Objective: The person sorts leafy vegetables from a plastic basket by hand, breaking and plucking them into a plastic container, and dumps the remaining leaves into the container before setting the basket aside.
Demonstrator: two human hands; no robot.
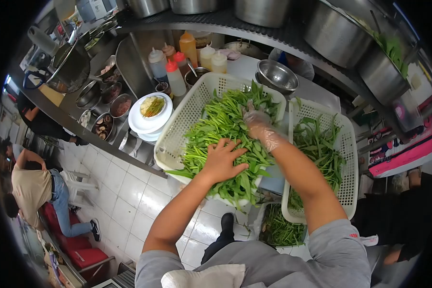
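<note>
My left hand [224, 164] spreads open on leafy greens [221, 117]; my gloved right hand's [260, 126] grip I cannot tell. White basket [181, 115] around, worktop [321, 90] and bottles [174, 80] beyond, tiled floor [129, 187] below.

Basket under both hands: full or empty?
Full, or nearly: leafy greens heap over most of the white basket; only its left side shows bare perforated plastic.
</note>
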